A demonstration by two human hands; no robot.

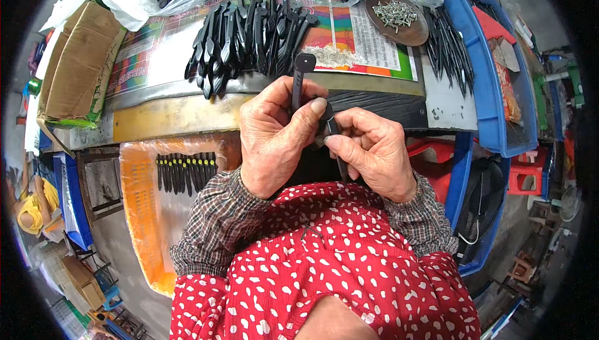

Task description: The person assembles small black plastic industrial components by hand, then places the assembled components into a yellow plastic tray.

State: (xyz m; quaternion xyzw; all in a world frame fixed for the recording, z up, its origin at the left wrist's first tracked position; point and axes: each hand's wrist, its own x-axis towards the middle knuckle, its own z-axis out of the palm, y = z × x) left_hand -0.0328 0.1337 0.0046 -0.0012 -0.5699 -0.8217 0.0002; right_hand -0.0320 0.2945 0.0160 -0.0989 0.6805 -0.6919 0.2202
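- Right hand (374, 152): thumb and fingers pinch a slim, black, round-headed plastic strip (333, 130), its long axis running toward the body.
- Left hand (274, 134): pinches a flat black plastic bar with a rounded end (298, 84), pointing away from the body, just left of the strip; whether they are joined, I cannot tell.
- Beyond the left hand, nearer it than the right: heaped black plastic pieces (249, 40).
- Farther right: small silver screws (396, 14) on a round brown dish (413, 35).
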